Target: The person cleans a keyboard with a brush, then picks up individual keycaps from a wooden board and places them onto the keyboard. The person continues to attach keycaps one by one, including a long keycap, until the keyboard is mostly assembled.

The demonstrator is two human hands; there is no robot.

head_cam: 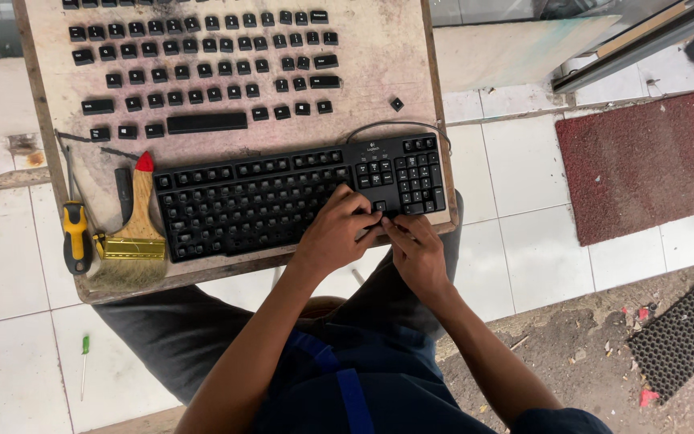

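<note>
Resting across the person's lap, a worn wooden bench (379,88) carries a black keyboard (299,193) near its front edge, most of its main keys stripped off. The left hand (339,229) lies on the keyboard's lower edge, fingers curled and pinching at the arrow-key area; what its grip holds is too small to tell. The right hand (415,249) meets it there, fingertips pressed together just beside the number pad. Removed keycaps (202,60) lie in rows behind the keyboard. A paintbrush (136,225) and a yellow-handled screwdriver (76,237) lie to the left.
</note>
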